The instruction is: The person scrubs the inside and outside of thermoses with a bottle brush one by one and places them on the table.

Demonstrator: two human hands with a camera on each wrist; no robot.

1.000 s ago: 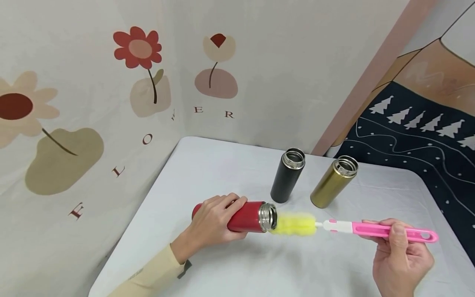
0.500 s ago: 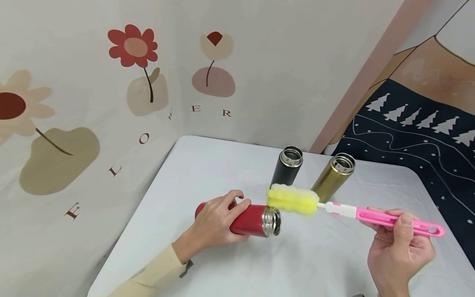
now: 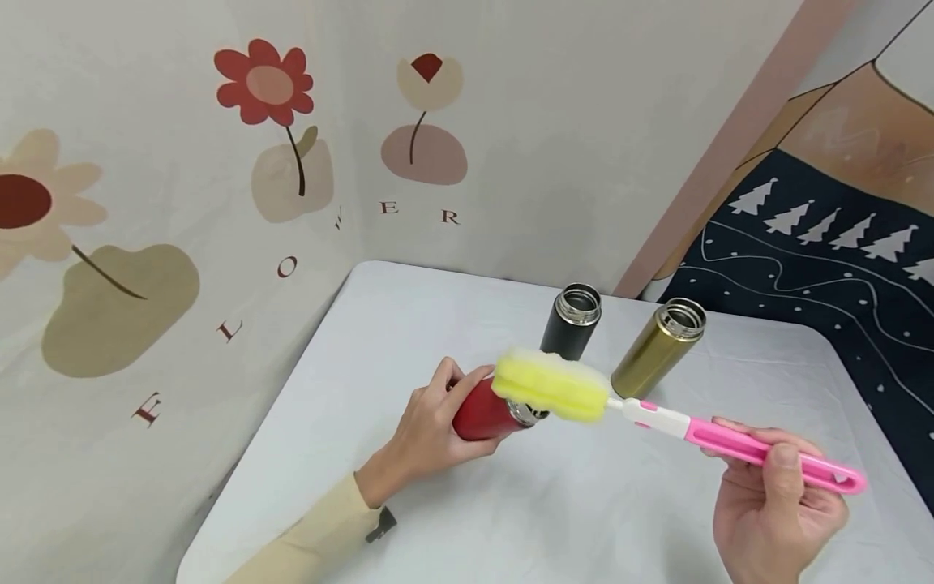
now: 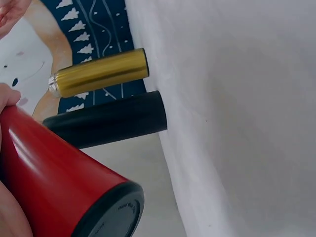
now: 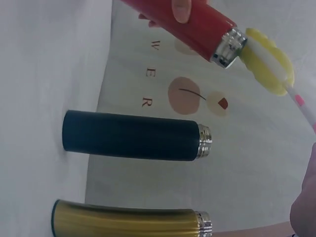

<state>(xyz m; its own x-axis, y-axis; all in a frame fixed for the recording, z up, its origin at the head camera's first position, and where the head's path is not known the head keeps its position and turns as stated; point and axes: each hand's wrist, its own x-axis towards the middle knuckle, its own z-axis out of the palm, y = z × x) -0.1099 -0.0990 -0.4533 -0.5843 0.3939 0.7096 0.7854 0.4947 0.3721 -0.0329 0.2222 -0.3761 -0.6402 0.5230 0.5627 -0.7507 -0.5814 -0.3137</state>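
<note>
My left hand (image 3: 430, 422) grips a red bottle (image 3: 481, 415) round its body. The bottle is tilted, its steel mouth toward the right; the left wrist view shows its dark base (image 4: 116, 212). My right hand (image 3: 777, 503) holds a bottle brush by its pink handle (image 3: 730, 440). The brush's yellow sponge head (image 3: 550, 385) is outside the bottle, in front of its mouth in the head view. In the right wrist view the sponge (image 5: 269, 61) lies close by the steel neck (image 5: 229, 48); whether they touch I cannot tell.
A black bottle (image 3: 571, 324) and a gold bottle (image 3: 657, 349) stand uncapped on the white table (image 3: 430, 316), behind the brush. A cloth wall with printed flowers (image 3: 511, 146) rises at the back and left. Dark patterned fabric (image 3: 803, 276) hangs at the right.
The sponge head has come away from the bottle's mouth, rising and shifting left to overlap it in the head view. The red bottle has turned more upright in my left hand's grip.
</note>
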